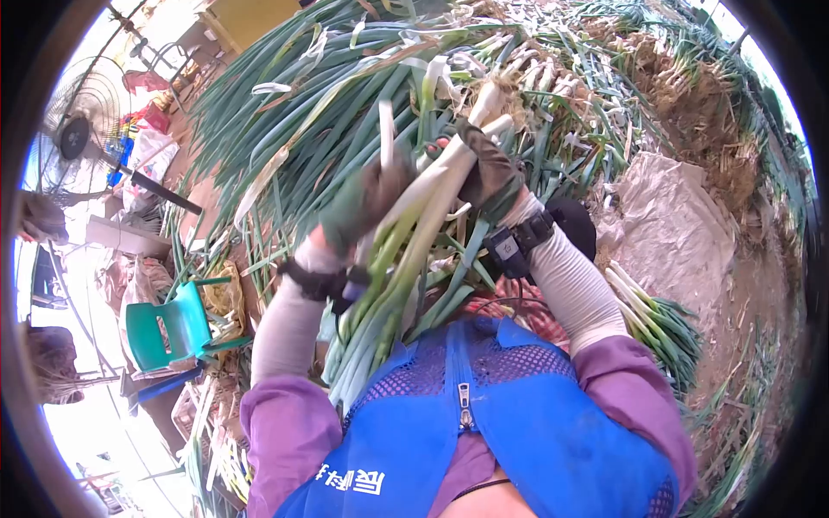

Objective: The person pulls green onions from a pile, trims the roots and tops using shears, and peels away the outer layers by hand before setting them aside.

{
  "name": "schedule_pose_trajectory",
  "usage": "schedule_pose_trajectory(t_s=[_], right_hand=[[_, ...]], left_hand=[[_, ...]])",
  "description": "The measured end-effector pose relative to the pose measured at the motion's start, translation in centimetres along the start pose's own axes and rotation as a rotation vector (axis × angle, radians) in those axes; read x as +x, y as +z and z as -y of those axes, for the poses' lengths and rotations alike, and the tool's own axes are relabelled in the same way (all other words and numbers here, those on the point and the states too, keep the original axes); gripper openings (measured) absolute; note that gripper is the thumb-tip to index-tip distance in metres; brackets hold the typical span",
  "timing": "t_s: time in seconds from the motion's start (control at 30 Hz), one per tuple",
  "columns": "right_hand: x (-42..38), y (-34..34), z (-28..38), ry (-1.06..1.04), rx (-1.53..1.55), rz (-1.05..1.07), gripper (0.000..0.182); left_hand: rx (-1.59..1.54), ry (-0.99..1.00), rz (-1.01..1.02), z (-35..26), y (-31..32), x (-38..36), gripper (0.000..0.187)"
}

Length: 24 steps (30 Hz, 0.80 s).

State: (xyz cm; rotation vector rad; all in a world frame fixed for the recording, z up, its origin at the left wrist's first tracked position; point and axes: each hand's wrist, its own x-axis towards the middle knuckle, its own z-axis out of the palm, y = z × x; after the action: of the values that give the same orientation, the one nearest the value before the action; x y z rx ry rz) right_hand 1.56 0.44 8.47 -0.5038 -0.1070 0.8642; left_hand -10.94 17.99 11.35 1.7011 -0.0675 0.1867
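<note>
Large green onions (432,203) slant across my front, white ends up and green leaves running down over my vest. My right hand (490,177), in a dark, soiled glove, is closed around their white stalks just below the roots (501,91). Beside the stalks, my left hand (376,194) is gloved too and smeared by motion. A pale leaf strip (386,129) sticks up from its curled fingers. Both wrists wear dark straps over white sleeves.
A big heap of green onions (328,129) lies ahead. At left stand a green plastic chair (168,326) and a fan (76,138). A pale sack (673,216) lies right, near a small bunch of green onions (661,332).
</note>
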Motion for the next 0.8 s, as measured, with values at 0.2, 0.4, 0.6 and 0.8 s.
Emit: schedule_pose_trajectory(t_s=[0.2,0.4,0.6,0.8], right_hand=[[2.6,0.9,-1.5,-0.002,-0.068,0.167,0.027],[-0.3,2.3,-0.8,0.048,-0.1,-0.005,0.03],[-3.6,2.3,2.4,-0.087,-1.863,0.113,0.039],[-7.4,3.1,2.0,-1.558,-2.273,0.493,0.048]], left_hand=[[0.21,0.042,-0.057,-1.1,1.6,3.2,0.044],[0.109,0.007,0.459,-1.9,0.0,-1.9,0.044],[-0.132,-0.583,0.284,-1.1,0.0,-4.5,0.04],[0.091,-0.289,0.576,-3.0,3.4,-1.8,0.031]])
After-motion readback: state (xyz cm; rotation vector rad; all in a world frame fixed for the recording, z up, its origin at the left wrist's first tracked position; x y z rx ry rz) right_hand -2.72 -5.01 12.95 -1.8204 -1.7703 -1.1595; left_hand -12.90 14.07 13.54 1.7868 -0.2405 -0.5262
